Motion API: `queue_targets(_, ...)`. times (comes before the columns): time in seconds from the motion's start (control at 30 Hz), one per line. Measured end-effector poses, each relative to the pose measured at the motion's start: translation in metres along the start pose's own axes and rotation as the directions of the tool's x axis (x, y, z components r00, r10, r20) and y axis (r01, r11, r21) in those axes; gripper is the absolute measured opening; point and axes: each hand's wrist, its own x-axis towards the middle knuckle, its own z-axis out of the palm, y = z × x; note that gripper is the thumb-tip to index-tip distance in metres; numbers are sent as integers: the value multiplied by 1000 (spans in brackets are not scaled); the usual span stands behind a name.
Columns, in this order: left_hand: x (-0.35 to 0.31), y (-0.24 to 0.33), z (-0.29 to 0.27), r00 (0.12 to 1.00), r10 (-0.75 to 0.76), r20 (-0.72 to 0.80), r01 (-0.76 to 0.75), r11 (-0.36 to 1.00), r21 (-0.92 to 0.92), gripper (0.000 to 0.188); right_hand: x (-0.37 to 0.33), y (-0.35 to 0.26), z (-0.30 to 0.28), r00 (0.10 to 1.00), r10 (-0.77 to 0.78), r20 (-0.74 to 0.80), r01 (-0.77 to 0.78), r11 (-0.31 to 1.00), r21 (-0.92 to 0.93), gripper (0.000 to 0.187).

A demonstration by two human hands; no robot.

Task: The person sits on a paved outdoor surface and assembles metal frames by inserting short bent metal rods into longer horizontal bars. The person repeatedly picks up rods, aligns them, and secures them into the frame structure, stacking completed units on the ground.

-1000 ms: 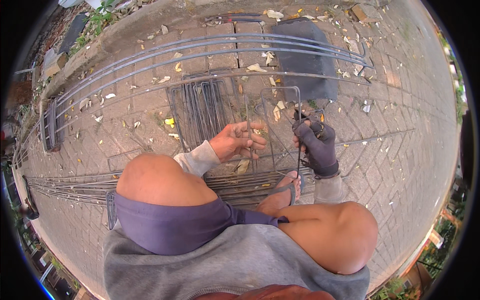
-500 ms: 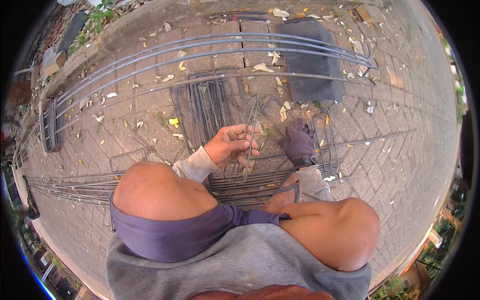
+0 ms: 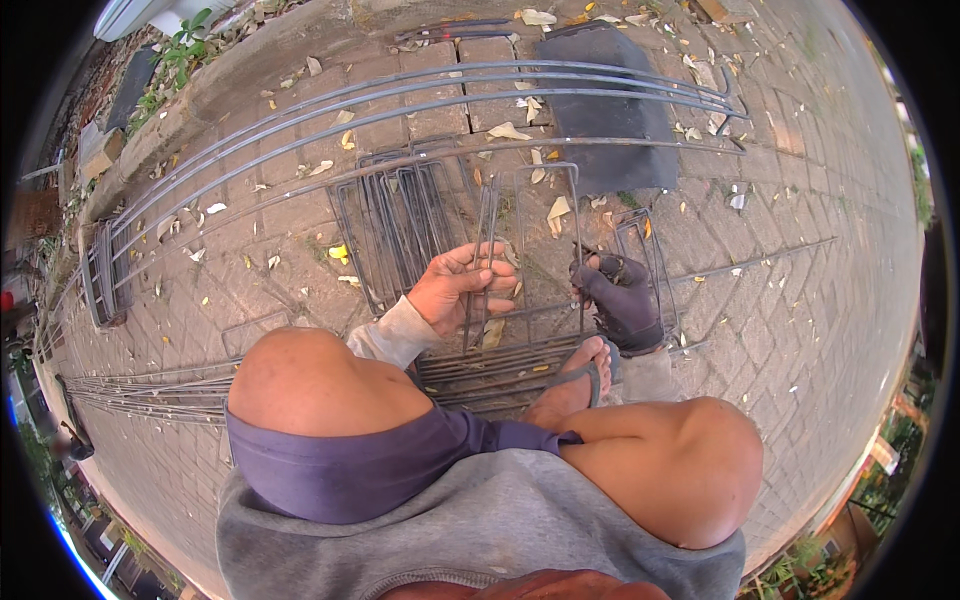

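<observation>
My left hand (image 3: pixel 455 288) is closed on thin bent steel stirrups (image 3: pixel 487 225), held upright and nearly edge-on between thumb and fingers. My right hand (image 3: pixel 622 295), in a dark glove, grips the right side of another rectangular stirrup (image 3: pixel 578 215). That one stands open-faced between my hands, its left side close to my left fingertips. Just beyond my right hand, more stirrups (image 3: pixel 660 262) lie on the paving. To the left, a stack of rectangular stirrups (image 3: pixel 405 215) lies beyond my left wrist.
Long steel bars (image 3: pixel 400 105) with hooked ends cross the far side, over a dark flat sheet (image 3: pixel 605 150). More bars (image 3: pixel 490 372) lie near my sandalled foot (image 3: pixel 575 385). Another stirrup pile (image 3: pixel 105 275) sits far left. Dry leaves litter the brick paving (image 3: pixel 740 320).
My right hand has come up from the stirrups on the right and now holds one beside my left hand. My left hand keeps its grip. The view has shifted slightly.
</observation>
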Motion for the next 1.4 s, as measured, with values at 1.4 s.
queue_targets(1.4, 4, -27, 7, 982, -78, -173, 67, 995, -70, 47, -17, 4, -78, 846, -474, -247, 74, 562, -824, 9)
